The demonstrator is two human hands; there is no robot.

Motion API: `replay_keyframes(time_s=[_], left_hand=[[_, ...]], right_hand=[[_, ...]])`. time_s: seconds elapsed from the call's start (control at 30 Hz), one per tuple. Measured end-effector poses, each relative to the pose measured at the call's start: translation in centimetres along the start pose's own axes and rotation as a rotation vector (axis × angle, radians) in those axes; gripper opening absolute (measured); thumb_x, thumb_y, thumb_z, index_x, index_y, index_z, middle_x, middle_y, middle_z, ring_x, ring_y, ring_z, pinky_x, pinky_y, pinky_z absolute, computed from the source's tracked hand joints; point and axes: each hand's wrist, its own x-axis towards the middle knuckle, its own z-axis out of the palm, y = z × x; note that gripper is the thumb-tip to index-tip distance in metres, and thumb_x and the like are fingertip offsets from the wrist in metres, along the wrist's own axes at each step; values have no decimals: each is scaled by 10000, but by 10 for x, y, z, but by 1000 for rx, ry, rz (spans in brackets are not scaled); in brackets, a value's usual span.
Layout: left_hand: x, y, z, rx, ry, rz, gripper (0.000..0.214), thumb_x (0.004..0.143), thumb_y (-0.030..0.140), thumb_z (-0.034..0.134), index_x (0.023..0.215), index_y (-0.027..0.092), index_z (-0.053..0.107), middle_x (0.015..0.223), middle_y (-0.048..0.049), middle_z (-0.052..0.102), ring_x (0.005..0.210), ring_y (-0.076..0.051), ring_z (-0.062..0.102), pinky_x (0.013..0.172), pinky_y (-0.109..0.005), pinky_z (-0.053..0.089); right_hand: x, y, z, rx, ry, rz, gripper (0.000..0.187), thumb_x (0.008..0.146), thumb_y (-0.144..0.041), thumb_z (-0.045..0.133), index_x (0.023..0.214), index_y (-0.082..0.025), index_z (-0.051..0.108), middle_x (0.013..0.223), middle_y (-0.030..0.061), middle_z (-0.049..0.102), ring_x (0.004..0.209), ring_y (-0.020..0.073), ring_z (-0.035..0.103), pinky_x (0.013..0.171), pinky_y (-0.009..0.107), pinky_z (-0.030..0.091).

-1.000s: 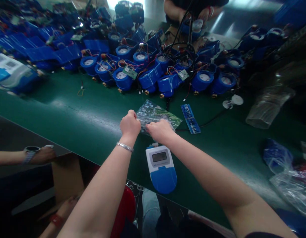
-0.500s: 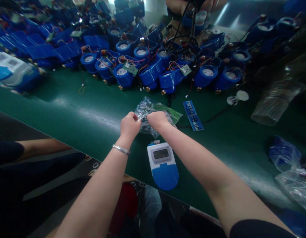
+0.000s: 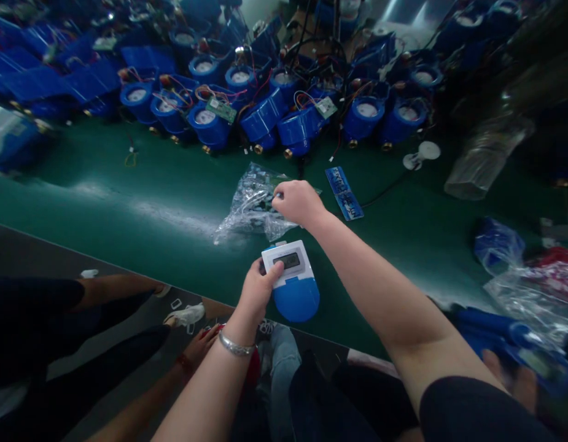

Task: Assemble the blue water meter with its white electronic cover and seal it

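Note:
My left hand [image 3: 258, 285] grips a white and blue meter [image 3: 296, 301] with a small grey display, thumb on its face by the display and fingers round its left side. The meter is close to the table's front edge. Just beyond it lies a clear plastic bag [image 3: 247, 205] of small parts, its mouth slack and spread to the left. Above the bag's right part, my right hand [image 3: 298, 201] is closed, fingertips pinched together. A tiny pale bit shows at those fingertips, too small to name.
Rows of blue water meters [image 3: 210, 123] with wires and circuit boards line the table's back. Right of the bag lie a blue card [image 3: 344, 193] and a white spool-shaped piece [image 3: 422, 155]. Another person's hand [image 3: 511, 377] is by blue parts at lower right.
My left hand has let go of the plastic bag and moved down onto the meter. My right hand has come off the bag's edge and is pinched above it. The view has shifted.

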Motion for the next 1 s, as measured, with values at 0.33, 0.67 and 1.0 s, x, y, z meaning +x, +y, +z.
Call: replay_keyframes(time_s=[0.33,0.67,1.0], left_hand=[[28,-4,-43,-252,20,-136,311,837,370,552,961,96,632,798,-97,700,677,-197,664,688,-326,558],[19,-3,-31,-216,113,-3,239,840,336,555,828,114,642,660,-45,678,553,-149,627,592,-258,551],[7,-4,11,-147,68,305,226,698,297,694,797,110,616,713,-52,671,620,-149,626,605,-252,531]], right_hand=[[-164,63,-18,1048,683,320,247,712,-389,568,763,-176,454,653,-23,546,560,93,559,542,215,491],[-229,66,55,1301,559,449,278,609,-261,666,838,-139,568,623,-8,595,617,118,580,625,243,468],[-232,92,44,1104,494,580,234,712,-59,480,927,-104,560,661,8,602,540,119,575,528,243,469]])
